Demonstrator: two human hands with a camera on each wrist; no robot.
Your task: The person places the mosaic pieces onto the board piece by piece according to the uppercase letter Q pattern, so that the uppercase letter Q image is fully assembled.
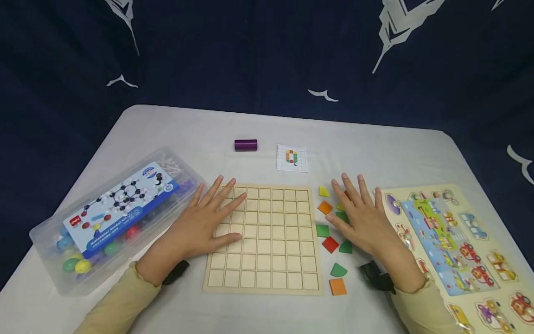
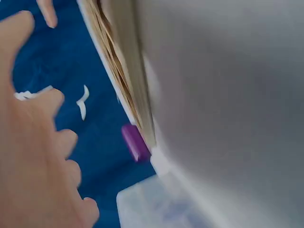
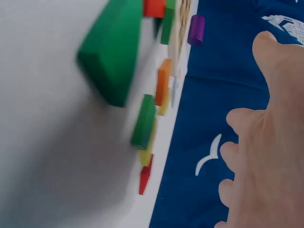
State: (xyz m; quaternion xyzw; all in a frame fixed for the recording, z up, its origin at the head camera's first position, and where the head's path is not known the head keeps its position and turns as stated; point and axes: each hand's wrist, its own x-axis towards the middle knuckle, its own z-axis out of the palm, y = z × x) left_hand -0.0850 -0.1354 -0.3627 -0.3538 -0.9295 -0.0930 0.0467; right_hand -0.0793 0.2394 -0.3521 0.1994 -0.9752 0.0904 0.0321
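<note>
A wooden grid board (image 1: 267, 292) lies at the middle of the table, its square cells bare. Over its left edge spreads my left hand (image 1: 204, 227), fingers apart, holding nothing. My right hand (image 1: 363, 218) is spread above several coloured tiles to the board's right, partly covering some. Among these tiles are an orange square (image 1: 338, 286), a red square (image 1: 330, 244), a green square (image 1: 322, 230), a green quarter-round (image 1: 339, 270) and a yellow quarter-round (image 1: 323, 191). Beyond the board lies a small pattern card (image 1: 292, 158) with a coloured figure on a grid.
At the left stands a clear plastic box (image 1: 54, 283) with a molecular model kit label and coloured balls inside. A purple cylinder (image 1: 245, 145) lies behind the board. On the right is a wooden picture puzzle (image 1: 454, 297). A dark blue curtain (image 1: 267, 55) hangs behind the table.
</note>
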